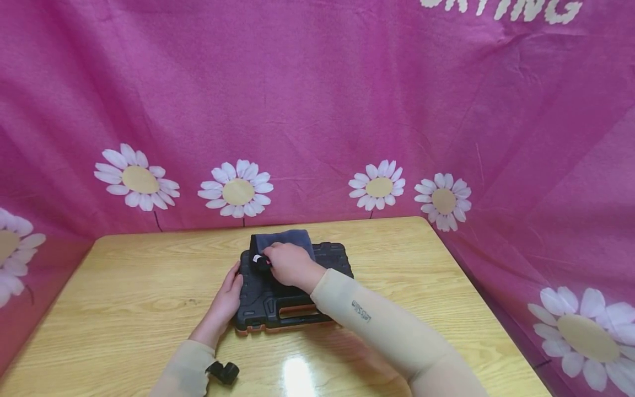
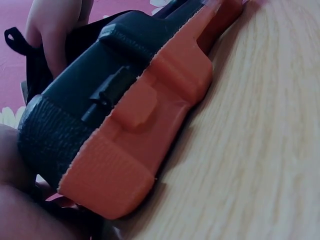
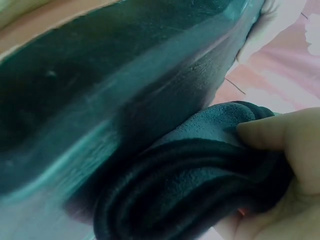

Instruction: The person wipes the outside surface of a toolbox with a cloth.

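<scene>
A black-topped plastic carrying case with an orange lower half and a handle on its near side lies flat on the table. My left hand rests along its left side, fingers fairly straight against the edge. On the lid sits a folded dark grey cloth with black edging and a small white tag. My right hand pinches this cloth near its left edge. In the right wrist view the thumb lies on top of the cloth's thick folded layers. The left wrist view shows the case's latch close up.
The case stands on a light wooden table. A pink cloth backdrop with printed daisies hangs behind and at the sides. A black strap piece sticks out from the left wrist.
</scene>
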Available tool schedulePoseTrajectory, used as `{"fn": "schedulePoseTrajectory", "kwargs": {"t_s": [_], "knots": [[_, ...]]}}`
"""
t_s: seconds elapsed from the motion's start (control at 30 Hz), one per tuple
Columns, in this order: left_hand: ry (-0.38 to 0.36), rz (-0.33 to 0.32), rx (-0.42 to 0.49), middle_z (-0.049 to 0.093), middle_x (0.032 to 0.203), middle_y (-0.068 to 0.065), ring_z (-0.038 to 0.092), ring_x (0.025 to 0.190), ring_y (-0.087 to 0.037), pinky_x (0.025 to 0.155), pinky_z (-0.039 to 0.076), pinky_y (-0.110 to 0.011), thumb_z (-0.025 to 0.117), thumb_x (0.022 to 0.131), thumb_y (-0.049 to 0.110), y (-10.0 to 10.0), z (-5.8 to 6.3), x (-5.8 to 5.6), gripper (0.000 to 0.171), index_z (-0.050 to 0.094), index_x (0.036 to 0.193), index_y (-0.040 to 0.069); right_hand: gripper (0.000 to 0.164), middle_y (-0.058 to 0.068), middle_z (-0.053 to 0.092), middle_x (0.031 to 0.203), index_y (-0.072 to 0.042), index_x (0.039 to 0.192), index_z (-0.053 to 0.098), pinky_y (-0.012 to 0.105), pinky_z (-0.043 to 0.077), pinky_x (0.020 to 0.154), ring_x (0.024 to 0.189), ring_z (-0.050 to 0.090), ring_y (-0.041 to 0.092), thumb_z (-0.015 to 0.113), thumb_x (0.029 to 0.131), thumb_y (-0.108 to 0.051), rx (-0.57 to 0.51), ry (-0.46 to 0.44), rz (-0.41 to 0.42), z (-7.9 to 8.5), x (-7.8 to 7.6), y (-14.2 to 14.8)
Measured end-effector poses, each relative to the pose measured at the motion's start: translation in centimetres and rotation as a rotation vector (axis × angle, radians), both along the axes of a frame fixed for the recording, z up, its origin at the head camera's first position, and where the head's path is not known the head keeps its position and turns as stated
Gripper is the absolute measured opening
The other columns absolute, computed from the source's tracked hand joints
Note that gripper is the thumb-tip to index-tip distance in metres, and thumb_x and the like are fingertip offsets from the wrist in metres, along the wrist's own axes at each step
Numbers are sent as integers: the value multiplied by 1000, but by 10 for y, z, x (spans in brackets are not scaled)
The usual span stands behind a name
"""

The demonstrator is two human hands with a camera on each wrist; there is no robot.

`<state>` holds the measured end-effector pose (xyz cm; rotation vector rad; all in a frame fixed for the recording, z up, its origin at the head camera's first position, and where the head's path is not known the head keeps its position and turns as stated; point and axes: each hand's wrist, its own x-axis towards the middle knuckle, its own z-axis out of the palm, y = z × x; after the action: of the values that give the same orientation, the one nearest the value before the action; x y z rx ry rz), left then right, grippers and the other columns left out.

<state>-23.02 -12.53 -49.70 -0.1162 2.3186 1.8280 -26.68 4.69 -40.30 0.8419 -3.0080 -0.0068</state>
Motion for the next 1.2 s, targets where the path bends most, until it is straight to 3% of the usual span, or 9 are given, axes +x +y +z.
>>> {"fn": "schedulePoseTrajectory", "kwargs": {"t_s": [0.3,0.57,0.93,1.2], "knots": [[12,1,2,10,171,-25,7,158,-45,127,8,-62,24,115,30,0,0,0,57,8,167,13,37,-3,61,148,-21,143,64,36,56,104,129,62,21,55,106,-21,113,-16,-7,-3,-3,-18],[34,28,-14,16,170,-26,12,158,-45,127,12,-61,25,114,28,2,-1,-1,56,12,166,10,35,-2,62,147,-19,140,65,36,58,101,128,64,19,54,107,-19,233,73,62,-6,1,-20],[39,45,-30,17,169,-27,14,157,-46,127,14,-62,26,114,26,3,-3,-1,56,14,166,9,31,2,75,115,-14,132,70,30,64,75,91,71,16,60,105,-23,336,197,117,-8,28,-17],[24,53,-40,17,169,-27,14,157,-46,127,15,-62,25,114,27,4,0,0,56,14,166,11,30,2,76,114,-14,127,73,28,63,69,83,71,13,65,101,-27,356,284,163,-13,53,-9]]}}
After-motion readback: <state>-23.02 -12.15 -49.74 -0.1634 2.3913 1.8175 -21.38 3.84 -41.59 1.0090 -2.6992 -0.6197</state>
